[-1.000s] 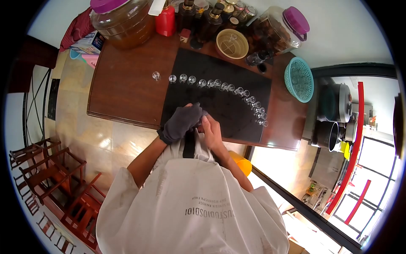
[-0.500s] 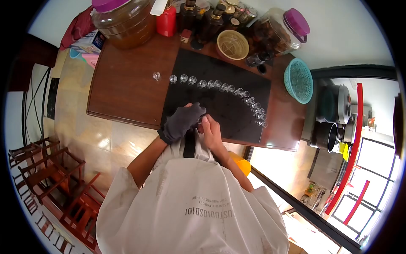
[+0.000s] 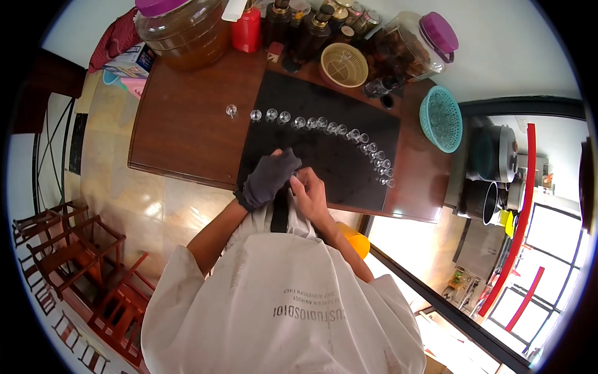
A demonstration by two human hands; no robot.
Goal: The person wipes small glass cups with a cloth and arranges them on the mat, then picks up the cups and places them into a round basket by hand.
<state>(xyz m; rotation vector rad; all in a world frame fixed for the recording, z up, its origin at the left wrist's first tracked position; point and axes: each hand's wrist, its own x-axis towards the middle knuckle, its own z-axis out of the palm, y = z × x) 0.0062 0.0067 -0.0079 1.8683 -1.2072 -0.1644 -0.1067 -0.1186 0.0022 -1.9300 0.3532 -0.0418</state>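
Observation:
My left hand (image 3: 269, 179) wears a dark grey glove and is closed, in front of my body at the near edge of a black mat (image 3: 324, 165). Bare and curled, my right hand (image 3: 309, 194) meets the gloved fingertips. Between them a bit of a small transparent glass (image 3: 294, 177) shows; most of it is hidden by the fingers. Beyond the hands, several small stemmed-looking glasses (image 3: 321, 123) stand in a curved row across the mat. One more small glass (image 3: 231, 110) stands on the brown wood left of the mat.
Along the back of the wooden table (image 3: 187, 124) stand a large jar of brown liquid (image 3: 187, 40), a red bottle (image 3: 246, 32), dark bottles, a beige basket (image 3: 344, 65) and a purple-lidded jar (image 3: 408, 47). A turquoise basket (image 3: 441, 118) holding glassware sits at the right.
My hands have shifted slightly against each other, with the right fingers curling in more and less of the held glass showing. The row of glasses has stayed put.

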